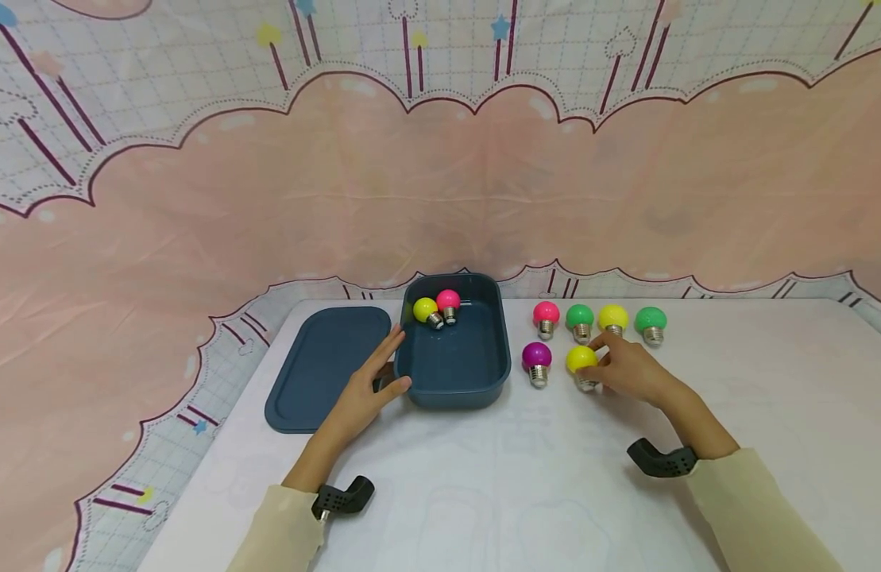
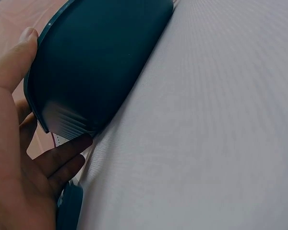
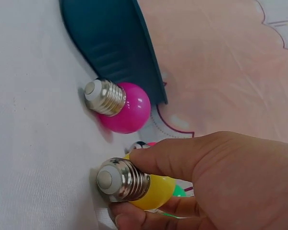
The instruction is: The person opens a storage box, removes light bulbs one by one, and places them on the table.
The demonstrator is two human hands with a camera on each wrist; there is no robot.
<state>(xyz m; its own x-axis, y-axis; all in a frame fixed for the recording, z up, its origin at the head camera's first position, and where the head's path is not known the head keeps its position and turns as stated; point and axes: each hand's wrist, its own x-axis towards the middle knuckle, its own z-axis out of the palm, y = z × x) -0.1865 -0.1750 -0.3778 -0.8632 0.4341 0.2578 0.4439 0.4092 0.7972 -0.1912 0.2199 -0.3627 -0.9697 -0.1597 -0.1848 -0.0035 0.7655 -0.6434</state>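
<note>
My right hand [image 1: 631, 371] pinches a yellow light bulb [image 1: 581, 359] between thumb and fingers. In the right wrist view the silver screw base of that yellow bulb [image 3: 122, 181] points at the camera. A purple bulb [image 1: 536, 357] lies just left of it. My left hand [image 1: 365, 393], fingers spread, touches the left side of a dark blue box [image 1: 454, 397]. Seen from the left wrist, the thumb [image 2: 26, 48] rests at the box's rim and the fingertips are by its lower wall. Inside the box lie a yellow bulb [image 1: 426, 310] and a pink bulb [image 1: 449, 301].
Behind the held bulb stands a row: a pink bulb [image 1: 546, 314], a green bulb [image 1: 579, 318], another yellow bulb [image 1: 613, 317] and another green bulb [image 1: 651, 320]. The box's flat blue lid [image 1: 326, 361] lies left of it on the white table [image 1: 483, 485]. A patterned cloth [image 1: 440, 191] hangs behind.
</note>
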